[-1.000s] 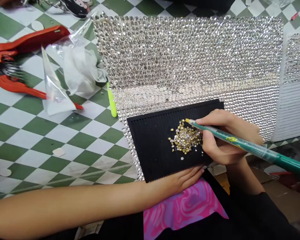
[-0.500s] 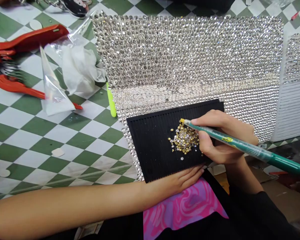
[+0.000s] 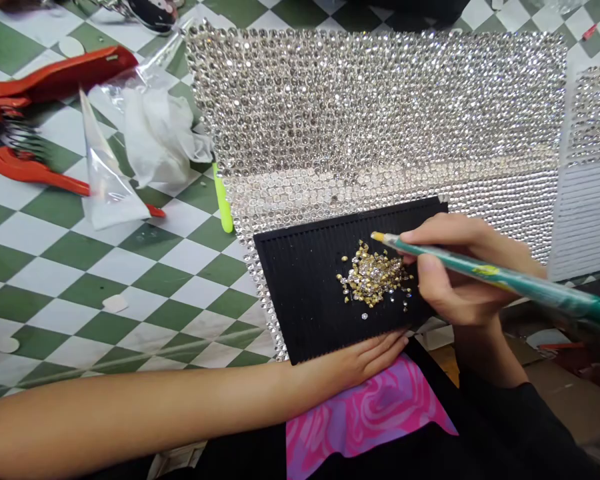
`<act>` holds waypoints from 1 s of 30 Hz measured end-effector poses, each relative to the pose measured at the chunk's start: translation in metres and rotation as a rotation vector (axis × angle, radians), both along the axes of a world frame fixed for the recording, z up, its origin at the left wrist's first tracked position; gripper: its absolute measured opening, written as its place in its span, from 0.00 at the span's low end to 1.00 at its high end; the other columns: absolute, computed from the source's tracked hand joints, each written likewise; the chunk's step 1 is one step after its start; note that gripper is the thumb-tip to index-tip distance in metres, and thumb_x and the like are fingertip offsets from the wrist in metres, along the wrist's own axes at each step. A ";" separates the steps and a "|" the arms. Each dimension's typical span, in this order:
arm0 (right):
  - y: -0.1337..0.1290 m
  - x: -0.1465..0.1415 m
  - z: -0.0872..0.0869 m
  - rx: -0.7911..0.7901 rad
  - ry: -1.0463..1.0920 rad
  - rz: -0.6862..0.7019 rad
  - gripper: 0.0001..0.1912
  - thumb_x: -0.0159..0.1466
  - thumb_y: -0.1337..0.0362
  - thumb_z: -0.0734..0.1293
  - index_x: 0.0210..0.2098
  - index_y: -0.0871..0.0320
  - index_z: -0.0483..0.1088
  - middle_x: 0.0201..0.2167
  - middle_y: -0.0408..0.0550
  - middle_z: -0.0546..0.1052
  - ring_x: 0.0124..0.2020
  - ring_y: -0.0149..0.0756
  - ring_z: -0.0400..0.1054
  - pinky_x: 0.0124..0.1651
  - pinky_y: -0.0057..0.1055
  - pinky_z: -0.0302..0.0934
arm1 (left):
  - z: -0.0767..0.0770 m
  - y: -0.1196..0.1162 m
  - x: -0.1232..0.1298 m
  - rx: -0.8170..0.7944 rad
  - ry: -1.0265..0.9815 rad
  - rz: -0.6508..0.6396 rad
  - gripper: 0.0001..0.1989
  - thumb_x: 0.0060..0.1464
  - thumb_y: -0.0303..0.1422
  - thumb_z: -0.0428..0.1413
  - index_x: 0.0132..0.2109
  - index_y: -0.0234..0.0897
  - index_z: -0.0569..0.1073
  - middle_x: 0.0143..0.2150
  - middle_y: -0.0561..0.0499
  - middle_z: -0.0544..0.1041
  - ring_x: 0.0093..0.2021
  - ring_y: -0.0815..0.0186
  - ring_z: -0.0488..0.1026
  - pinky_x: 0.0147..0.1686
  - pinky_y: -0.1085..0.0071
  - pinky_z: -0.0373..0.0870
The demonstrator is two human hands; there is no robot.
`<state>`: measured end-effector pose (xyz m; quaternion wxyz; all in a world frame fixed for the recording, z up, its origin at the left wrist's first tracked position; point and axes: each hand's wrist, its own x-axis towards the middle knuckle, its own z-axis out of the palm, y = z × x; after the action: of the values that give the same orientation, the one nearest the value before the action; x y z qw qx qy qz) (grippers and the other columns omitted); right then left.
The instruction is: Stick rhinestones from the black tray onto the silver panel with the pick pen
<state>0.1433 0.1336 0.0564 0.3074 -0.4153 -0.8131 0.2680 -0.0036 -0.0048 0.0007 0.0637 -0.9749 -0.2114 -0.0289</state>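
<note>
My right hand (image 3: 475,267) is closed around a green rhinestone picker pen (image 3: 500,280) with a yellow tip. The tip hovers by the upper edge of a pile of small gold-backed rhinestones (image 3: 375,277). These lie on a black ridged tray (image 3: 305,293), a few of them loose around the pile. Along the tray's near edge rests my left hand (image 3: 373,360), its fingers stretched out and nearly flat. Beneath and beyond the tray spreads a large sheet covered with silvery rhinestones (image 3: 380,107).
At the left lie red-handled pliers (image 3: 45,180), a crumpled white plastic bag (image 3: 155,133) and a yellow-green stick (image 3: 223,200). A ridged white panel (image 3: 585,213), partly set with stones, is at the right. The tablecloth (image 3: 145,293) is green-and-white checked.
My right hand has moved right with the picker pen, its tip shifting right and slightly up from the pile. More stones at the pile's right side show. My left hand has stayed still.
</note>
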 end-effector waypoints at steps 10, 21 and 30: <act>0.045 0.000 -0.022 0.124 0.247 -0.177 0.07 0.60 0.73 0.67 0.37 0.59 0.76 0.32 0.47 0.77 0.29 0.30 0.73 0.30 0.29 0.69 | 0.002 0.001 -0.002 -0.005 0.030 -0.011 0.30 0.63 0.23 0.37 0.71 0.33 0.53 0.72 0.52 0.56 0.71 0.71 0.54 0.70 0.74 0.51; 0.049 0.002 -0.027 0.084 0.163 -0.150 0.07 0.62 0.73 0.67 0.37 0.58 0.75 0.32 0.46 0.77 0.29 0.28 0.72 0.31 0.27 0.68 | -0.002 -0.002 -0.001 -0.010 -0.010 -0.003 0.29 0.63 0.24 0.37 0.71 0.33 0.54 0.72 0.52 0.57 0.71 0.71 0.55 0.70 0.74 0.51; 0.016 -0.005 0.000 0.093 0.064 -0.086 0.14 0.59 0.72 0.67 0.43 0.52 0.75 0.36 0.42 0.80 0.33 0.33 0.75 0.35 0.33 0.72 | -0.006 -0.004 0.003 0.000 -0.013 -0.001 0.30 0.62 0.24 0.36 0.70 0.30 0.54 0.72 0.48 0.58 0.70 0.70 0.56 0.71 0.72 0.51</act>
<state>0.1383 0.1497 0.0569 0.3636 -0.4262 -0.7958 0.2299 -0.0004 -0.0086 -0.0048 0.0621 -0.9748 -0.2114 -0.0353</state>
